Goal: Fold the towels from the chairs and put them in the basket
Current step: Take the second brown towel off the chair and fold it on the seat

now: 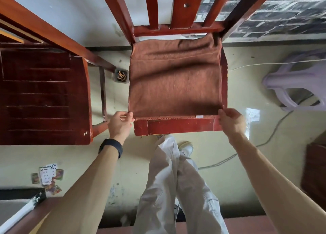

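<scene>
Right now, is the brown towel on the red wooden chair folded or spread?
Spread: brown towel covers the red wooden chair seat, wrinkled; left hand and right hand pinch its near corners. Layers: cannot tell.

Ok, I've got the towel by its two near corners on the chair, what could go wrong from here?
The towel is bunched at the far edge against the chair back; lifting could snag it there.
The left grip and right grip pinch only corners, so one may slip.
A tub of cigarette butts sits on the floor beside the chair; a dropped towel could land on it.
</scene>
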{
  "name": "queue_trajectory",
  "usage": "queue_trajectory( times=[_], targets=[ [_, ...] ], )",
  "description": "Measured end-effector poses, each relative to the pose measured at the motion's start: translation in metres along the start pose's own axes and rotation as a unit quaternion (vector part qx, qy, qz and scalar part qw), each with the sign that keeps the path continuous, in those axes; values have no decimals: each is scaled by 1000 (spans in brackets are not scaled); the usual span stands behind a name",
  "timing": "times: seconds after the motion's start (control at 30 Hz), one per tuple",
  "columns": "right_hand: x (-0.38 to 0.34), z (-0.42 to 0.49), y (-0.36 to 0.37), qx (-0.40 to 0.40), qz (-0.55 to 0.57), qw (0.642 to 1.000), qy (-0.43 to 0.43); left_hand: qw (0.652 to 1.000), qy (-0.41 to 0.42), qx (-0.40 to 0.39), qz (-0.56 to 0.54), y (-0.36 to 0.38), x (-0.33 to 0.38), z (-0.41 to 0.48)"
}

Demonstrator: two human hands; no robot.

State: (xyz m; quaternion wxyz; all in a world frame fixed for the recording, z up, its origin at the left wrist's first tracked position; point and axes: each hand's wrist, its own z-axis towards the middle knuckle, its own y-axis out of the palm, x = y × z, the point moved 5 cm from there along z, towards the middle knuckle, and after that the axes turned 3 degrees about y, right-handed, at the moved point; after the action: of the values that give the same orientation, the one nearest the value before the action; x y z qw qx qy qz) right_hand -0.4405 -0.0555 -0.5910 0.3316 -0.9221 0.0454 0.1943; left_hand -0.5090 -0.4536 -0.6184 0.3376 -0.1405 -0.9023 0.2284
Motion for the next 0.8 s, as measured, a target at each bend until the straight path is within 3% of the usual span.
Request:
queue_trajectory(
  times=[0.23, 0.6, 0.8],
  targets=[
    [35, 28, 24, 19, -58, 998, -12, 997, 5, 13, 73, 22, -31, 11],
    [34, 26, 35, 54, -147, 987, -25, 977, -22, 23, 211, 30, -20, 5],
    [29, 29, 44, 35, -185, 982, -11, 939, -52, -53, 335, 49, -9, 3]
  ],
)
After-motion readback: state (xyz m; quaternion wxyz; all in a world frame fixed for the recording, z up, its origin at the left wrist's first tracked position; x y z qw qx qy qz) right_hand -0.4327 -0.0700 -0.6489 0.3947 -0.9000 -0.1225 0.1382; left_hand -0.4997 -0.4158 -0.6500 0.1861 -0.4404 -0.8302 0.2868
